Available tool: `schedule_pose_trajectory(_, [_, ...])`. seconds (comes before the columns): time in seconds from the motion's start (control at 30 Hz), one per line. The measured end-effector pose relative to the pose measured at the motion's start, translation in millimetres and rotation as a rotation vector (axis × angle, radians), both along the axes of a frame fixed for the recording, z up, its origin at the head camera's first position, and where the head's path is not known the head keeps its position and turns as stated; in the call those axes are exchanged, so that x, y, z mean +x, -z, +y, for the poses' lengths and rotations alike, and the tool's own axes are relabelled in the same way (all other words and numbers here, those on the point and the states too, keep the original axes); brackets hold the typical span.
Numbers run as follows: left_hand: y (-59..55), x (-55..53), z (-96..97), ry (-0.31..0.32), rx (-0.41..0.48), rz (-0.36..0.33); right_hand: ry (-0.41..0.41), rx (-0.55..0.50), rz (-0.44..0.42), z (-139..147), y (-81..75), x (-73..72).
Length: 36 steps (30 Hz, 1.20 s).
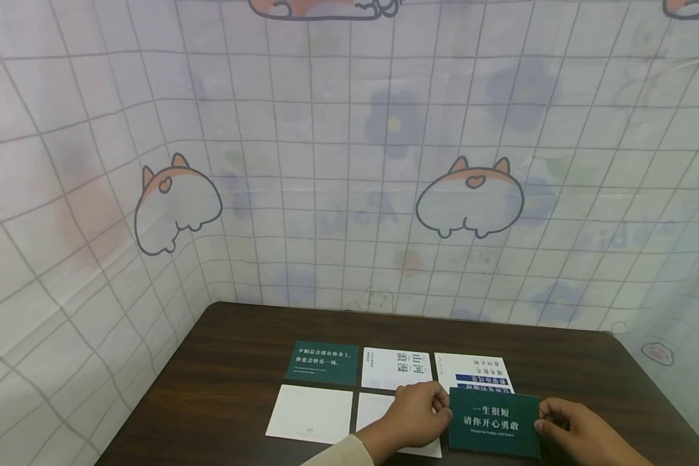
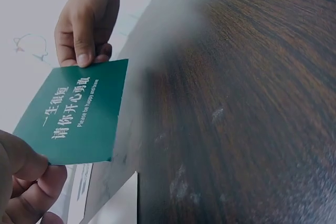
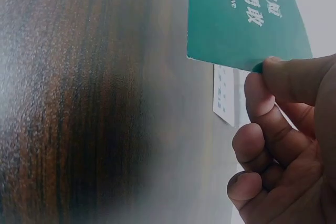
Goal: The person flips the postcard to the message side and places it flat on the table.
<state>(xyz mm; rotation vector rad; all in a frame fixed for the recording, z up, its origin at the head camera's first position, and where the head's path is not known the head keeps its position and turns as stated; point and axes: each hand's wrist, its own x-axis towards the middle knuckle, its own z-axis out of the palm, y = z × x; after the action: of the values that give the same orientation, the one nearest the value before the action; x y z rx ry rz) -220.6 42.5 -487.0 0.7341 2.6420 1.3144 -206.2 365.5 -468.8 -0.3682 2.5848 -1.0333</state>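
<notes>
Here, the left hand (image 1: 415, 414) and right hand (image 1: 572, 427), fingers curled, pinch opposite short edges of a green printed card (image 1: 494, 424) above the dark wooden table (image 1: 210, 388).

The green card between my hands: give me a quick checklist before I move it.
1. Left hand pinching the green card by its left edge: ok.
2. Right hand pinching the right edge: ok.
3. Printing facing you and upright in the head view: ok.
4. Blue-banded white card fully in sight: not ok, the green card hides its near part in the head view.
5. Near-row white card fully in sight: not ok, your left hand covers part of it.
6. Table spot behind the green card bare: cannot tell, the card blocks the head view.
</notes>
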Motion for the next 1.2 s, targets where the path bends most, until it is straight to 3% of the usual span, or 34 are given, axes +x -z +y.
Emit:
schedule_pose_trajectory(0.33, [-3.2,5.1,-2.6,0.029,0.020,0.043,-0.066,-0.047,0.008,5.0,-0.1,3.2])
schedule_pose_trajectory(0.87, [-5.0,6.4,-4.6,0.019,0.040,0.056,0.010,-0.044,0.026,0.9,0.1,3.2])
schedule_pose_trajectory(1.2, [-3.5,3.1,-4.4,0.009,0.036,0.072,0.005,-0.012,0.072,2.9,-1.0,1.5])
